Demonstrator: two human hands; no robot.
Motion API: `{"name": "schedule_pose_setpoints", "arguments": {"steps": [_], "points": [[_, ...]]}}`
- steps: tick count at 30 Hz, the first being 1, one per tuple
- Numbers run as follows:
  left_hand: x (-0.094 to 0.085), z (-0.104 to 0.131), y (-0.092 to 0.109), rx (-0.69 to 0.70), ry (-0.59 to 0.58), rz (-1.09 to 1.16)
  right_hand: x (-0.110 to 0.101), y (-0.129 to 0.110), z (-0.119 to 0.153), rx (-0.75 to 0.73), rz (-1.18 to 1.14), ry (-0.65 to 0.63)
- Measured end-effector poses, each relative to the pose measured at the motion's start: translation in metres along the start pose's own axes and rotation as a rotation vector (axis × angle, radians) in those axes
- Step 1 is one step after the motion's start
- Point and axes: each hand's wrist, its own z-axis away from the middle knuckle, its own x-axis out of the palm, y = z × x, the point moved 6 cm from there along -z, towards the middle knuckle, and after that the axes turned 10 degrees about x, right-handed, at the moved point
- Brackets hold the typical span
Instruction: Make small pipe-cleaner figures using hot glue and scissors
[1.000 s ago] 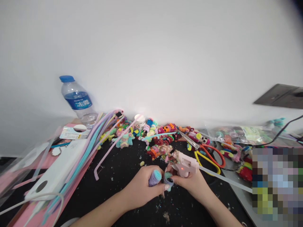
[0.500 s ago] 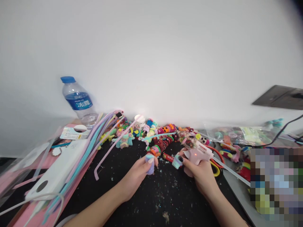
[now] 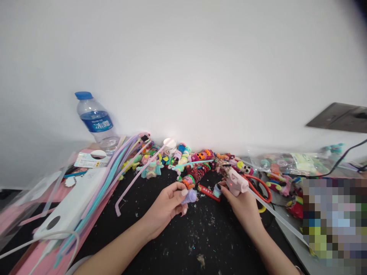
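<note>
My left hand (image 3: 172, 198) is closed, pinching a small purple fuzzy coil (image 3: 189, 196) between thumb and fingers, its round end turned to the right. My right hand (image 3: 241, 204) is closed around a pale pink hot glue gun (image 3: 237, 183) with a small red light. A long translucent glue stick (image 3: 275, 212) runs from its back end, down to the right. Between that hand's thumb and fingertip sits a small light-blue fuzzy coil (image 3: 217, 191). Beneath it lies a red strip with white lettering (image 3: 207, 191). The lower fingers of my right hand are hidden.
Several colourful pipe-cleaner figures (image 3: 150, 166) line the wall, around a white cup (image 3: 170, 147). Left are a bottle (image 3: 97, 120), pipe cleaners (image 3: 106, 191) and a white power strip (image 3: 71, 206). Scissors with red handles (image 3: 268, 189) and a clear bag (image 3: 286, 162) lie right. Scraps dot the black mat (image 3: 172, 244).
My left hand has turned the purple coil from upright to lying sideways and moved slightly right. The glue gun has shifted a little up and left and rotated in my right hand.
</note>
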Motion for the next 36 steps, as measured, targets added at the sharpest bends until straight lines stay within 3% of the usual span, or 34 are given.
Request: {"name": "schedule_pose_setpoints", "arguments": {"steps": [4, 6, 10, 13, 19, 27, 31, 36], "points": [[-0.004, -0.002, 0.004, 0.03, 0.061, -0.077, -0.007, 0.0, 0.005, 0.041, -0.086, 0.074], [-0.006, -0.003, 0.005, 0.052, 0.081, -0.104, -0.004, -0.002, 0.008, 0.041, -0.208, -0.011], [-0.008, -0.003, 0.006, 0.068, 0.1, -0.166, 0.008, -0.01, 0.016, 0.022, -0.408, -0.299], [-0.009, -0.003, 0.008, 0.054, 0.119, -0.12, 0.013, -0.011, 0.019, 0.013, -0.412, -0.387], [-0.007, -0.002, 0.012, 0.052, 0.123, 0.011, 0.014, -0.007, 0.016, 0.01, -0.4, -0.401], [-0.006, -0.002, 0.01, 0.025, 0.088, -0.111, 0.017, -0.008, 0.018, -0.031, -0.361, -0.461], [-0.009, -0.004, 0.011, 0.093, 0.095, -0.301, 0.018, -0.004, 0.019, -0.004, -0.329, -0.475], [-0.011, -0.002, 0.019, 0.311, 0.085, -0.708, 0.016, -0.011, 0.022, -0.055, -0.249, -0.457]]}}
